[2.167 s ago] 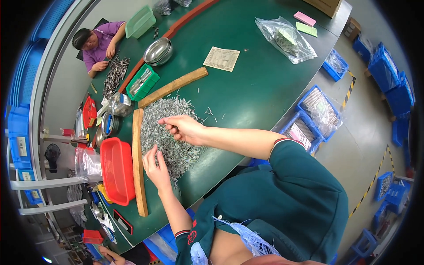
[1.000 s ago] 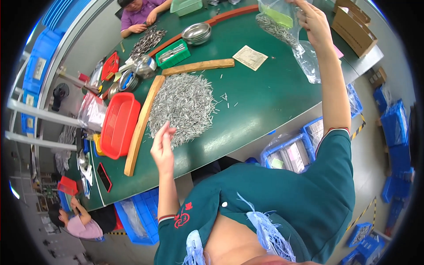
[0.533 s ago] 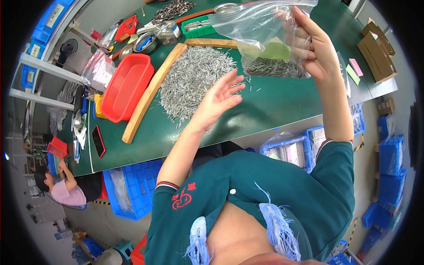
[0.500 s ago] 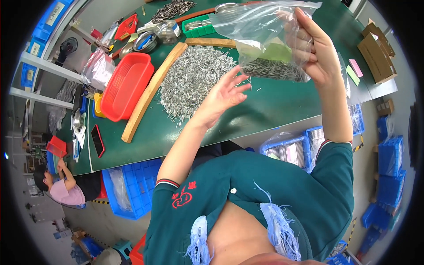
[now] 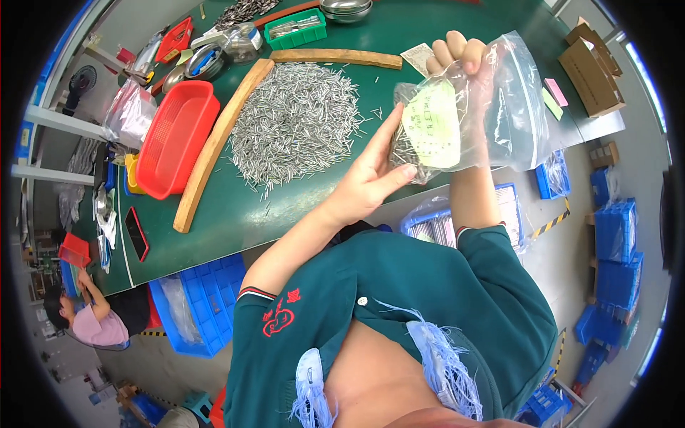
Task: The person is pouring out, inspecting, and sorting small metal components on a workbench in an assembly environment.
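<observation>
A clear zip bag lies tilted on its side between my hands, above the green table. Through its plastic show a light-green handwritten slip and small dark metal pins gathered at the bag's left end. My left hand grips that end, fingers behind and thumb in front. Curled over the bag's upper edge is my right hand, gripping the plastic. To the left on the table spreads a heap of short silvery metal pins, beside my left hand.
Two wooden strips, one long and one at the back, border the heap. A red basket, a phone and a green tray lie around it. A cardboard box stands right. Another person sits far left.
The bag has swung from hanging upright to lying sideways, its zip end now at the right. My left hand, previously free and spread, has taken hold of its pin-filled end.
</observation>
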Motion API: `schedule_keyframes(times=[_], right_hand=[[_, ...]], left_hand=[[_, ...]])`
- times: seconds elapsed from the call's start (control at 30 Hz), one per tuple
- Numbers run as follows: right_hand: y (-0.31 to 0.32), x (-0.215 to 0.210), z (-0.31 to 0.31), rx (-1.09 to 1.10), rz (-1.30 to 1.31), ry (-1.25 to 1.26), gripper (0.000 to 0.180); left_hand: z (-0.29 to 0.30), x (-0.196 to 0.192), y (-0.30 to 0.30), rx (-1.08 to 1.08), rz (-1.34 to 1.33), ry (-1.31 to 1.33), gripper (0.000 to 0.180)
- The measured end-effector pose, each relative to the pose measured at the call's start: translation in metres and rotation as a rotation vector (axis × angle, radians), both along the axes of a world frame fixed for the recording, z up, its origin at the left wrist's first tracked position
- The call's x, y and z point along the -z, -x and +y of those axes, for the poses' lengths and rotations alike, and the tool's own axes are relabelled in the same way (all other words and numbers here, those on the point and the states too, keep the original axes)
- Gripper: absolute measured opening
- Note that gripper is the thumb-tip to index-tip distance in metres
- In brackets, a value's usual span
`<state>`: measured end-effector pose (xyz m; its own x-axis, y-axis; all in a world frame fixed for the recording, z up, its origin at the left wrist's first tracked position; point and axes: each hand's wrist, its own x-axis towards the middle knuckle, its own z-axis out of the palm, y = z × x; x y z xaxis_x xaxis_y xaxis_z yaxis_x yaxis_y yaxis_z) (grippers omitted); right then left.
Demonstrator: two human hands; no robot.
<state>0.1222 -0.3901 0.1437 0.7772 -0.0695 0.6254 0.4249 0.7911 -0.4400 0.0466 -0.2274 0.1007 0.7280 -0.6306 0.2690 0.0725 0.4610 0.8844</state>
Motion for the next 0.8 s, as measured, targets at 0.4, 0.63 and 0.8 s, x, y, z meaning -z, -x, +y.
schedule_keyframes(times=[0.4,0.63,0.8], right_hand=[[-0.023,0.021,0.013,-0.63,0.009,-0.584,0.038],[-0.01,0.005,0.019,-0.794,0.036,-0.626,0.041],[-0.011,0.007,0.019,-0.84,0.02,-0.543,0.04]], left_hand=[[-0.003,0.009,0.017,0.012,-0.024,-0.021,0.084],[0.002,0.019,0.021,-0.052,-0.176,-0.162,0.083],[0.009,0.025,0.019,-0.098,-0.342,-0.245,0.08]])
